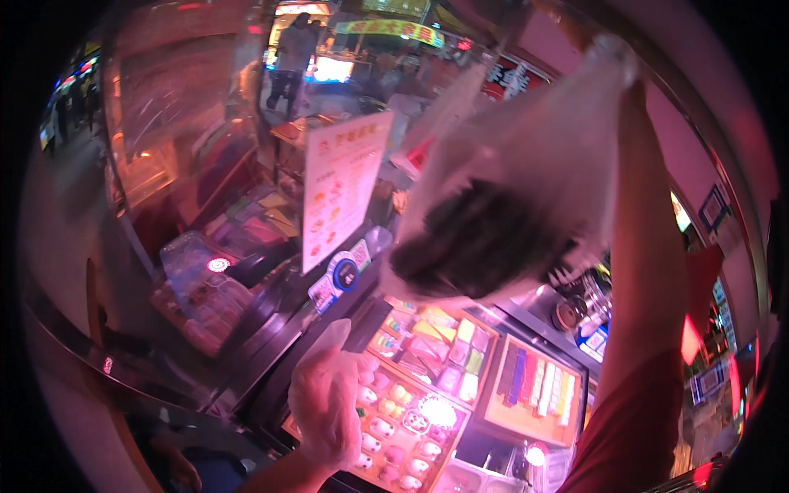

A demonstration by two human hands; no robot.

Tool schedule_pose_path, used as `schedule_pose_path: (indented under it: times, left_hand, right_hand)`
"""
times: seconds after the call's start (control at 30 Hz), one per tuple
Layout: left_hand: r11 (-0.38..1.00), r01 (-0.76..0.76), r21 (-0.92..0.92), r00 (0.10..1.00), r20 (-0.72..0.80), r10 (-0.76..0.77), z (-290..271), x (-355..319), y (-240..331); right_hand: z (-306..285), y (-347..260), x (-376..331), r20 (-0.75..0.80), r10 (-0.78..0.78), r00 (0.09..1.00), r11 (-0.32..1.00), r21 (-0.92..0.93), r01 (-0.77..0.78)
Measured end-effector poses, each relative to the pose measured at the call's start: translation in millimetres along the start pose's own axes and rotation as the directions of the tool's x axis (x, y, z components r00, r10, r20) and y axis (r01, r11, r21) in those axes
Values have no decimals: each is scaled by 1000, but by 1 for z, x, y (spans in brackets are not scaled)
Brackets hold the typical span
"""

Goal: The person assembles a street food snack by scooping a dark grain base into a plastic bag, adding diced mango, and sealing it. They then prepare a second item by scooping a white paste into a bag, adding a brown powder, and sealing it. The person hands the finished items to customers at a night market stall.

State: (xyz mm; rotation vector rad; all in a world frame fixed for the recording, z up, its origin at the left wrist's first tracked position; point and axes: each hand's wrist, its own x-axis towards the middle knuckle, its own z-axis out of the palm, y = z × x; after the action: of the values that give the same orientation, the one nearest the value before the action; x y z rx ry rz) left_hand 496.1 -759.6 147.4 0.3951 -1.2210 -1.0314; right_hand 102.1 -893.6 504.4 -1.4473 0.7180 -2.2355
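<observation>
My right arm reaches up along the right side, and my right hand [612, 57] grips the top of a clear plastic bag [534, 140]. Dark, blurred contents [485, 238] fill the bottom of the bag; their kind cannot be made out. The bag hangs in front of the counter. Lower down, my left hand [325, 403] wears a thin clear plastic glove and is loosely open, with nothing visible in it. It is nearest to a tray [467, 421] of small round, animal-faced sweets or buns [382, 427], just left of them.
A white menu board [345, 189] and a round blue sign [345, 273] stand behind my left hand. Beyond the round-pastry tray lie colourful blocks [436, 337] and a wooden tray [501, 419] of striped bars [538, 382]. A glass panel [181, 107] borders the stall; people [292, 62] stand outside.
</observation>
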Motion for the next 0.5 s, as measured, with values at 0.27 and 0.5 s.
schedule_pose_path:
  times: [0.27,0.5]
  left_hand:
    - [946,316,-72,937,182,-299,75,-101,-55]
    - [716,669,-200,713,443,-543,156,-212,17]
  right_hand:
    - [-61,-45,-220,-271,213,939,958,-132,-256]
    - [-150,-144,-492,-332,168,928,843,-440,-310]
